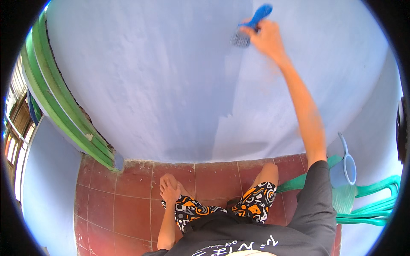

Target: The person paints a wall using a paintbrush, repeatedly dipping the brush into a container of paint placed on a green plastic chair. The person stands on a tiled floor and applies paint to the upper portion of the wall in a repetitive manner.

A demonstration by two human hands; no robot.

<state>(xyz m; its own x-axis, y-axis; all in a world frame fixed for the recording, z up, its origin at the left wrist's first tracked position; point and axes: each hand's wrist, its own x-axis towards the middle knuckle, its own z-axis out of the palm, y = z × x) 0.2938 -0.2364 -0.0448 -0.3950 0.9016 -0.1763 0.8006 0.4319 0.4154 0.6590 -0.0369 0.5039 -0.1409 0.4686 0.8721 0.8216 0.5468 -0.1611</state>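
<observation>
High on the wall, my right hand [269, 40] grips a flat paintbrush [262, 13] by its blue handle. The grey bristles point down and left, on or very close to the pale blue wall [137, 80]. A darker, wet-looking band of paint [205, 96] runs down the wall below and left of the brush, with a ragged right edge. My left hand [169, 191] lies on my left knee, fingers slightly spread and holding nothing. Both knees, in patterned shorts [256, 203], face the wall.
To my right, a light blue plastic dipper [342, 171] with a long handle stands on a green plastic chair [373, 192]. A green wooden frame [64, 96] edges the wall at left. Red floor tiles [133, 204] with pale specks meet the wall's foot.
</observation>
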